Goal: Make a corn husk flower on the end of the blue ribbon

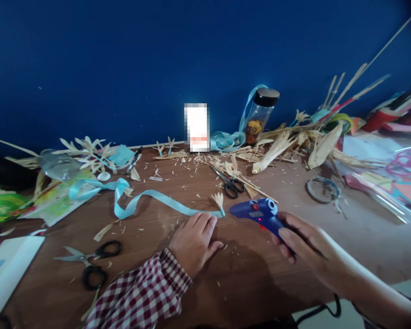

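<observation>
My left hand (195, 240), in a checked sleeve, rests on the table with its fingertips holding down the end of a light blue ribbon (164, 199). Its thumb is apart from the fingers. Just beyond the fingertips, a small pale flower (218, 200) of dried strips stands at the ribbon's end, with blue around its base. My right hand (299, 237) is wrapped around the handle of a blue glue gun (253, 211). A red light glows on the gun, and its nozzle points left at the flower's base, slightly apart from it. The right fingers are partly hidden behind the handle.
Black-handled scissors (85, 262) lie open at the left, and another pair (233, 186) sits behind the flower. Dried husks (277, 146), a black-capped jar (262, 114) and coiled ribbon (228, 140) line the blue wall. A roll of clear tape (324, 189) lies right.
</observation>
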A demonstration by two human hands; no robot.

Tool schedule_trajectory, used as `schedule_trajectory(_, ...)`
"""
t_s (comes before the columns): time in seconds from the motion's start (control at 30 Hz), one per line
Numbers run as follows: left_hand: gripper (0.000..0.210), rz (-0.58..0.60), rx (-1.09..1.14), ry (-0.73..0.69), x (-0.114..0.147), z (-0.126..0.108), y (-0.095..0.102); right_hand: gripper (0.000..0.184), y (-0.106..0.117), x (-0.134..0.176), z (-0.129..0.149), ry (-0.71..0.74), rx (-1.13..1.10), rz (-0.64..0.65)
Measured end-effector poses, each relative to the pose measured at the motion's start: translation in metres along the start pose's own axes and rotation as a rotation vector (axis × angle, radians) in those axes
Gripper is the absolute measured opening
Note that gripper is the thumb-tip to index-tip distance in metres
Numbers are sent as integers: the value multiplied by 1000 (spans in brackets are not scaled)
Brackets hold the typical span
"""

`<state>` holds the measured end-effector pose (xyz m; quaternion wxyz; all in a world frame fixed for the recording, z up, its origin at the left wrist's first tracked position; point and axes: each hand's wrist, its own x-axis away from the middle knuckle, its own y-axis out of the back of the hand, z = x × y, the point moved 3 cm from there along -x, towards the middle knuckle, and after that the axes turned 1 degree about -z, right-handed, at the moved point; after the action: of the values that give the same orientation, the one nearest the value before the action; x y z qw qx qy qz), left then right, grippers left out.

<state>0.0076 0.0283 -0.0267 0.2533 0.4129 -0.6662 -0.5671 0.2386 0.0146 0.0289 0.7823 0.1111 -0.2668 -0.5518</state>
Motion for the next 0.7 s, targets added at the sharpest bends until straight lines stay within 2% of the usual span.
schedule_trajectory(0.13, 49, 19, -33, 10, -1, 0, 0, 24, -12, -9, 2, 33, -66, 16)
schedule_trajectory(0.27, 47, 30, -61, 13, -1, -1, 1, 24, -22, -20, -6, 62, -14, 20)
schedule_trajectory(0.53, 47, 37, -37, 18, -1, 0, 1, 23, -12, -14, -4, 38, -37, 27)
schedule_trajectory(0.7, 46, 30, -35, 7, -1, 0, 1, 24, -17, -15, -1, 66, 5, 14)
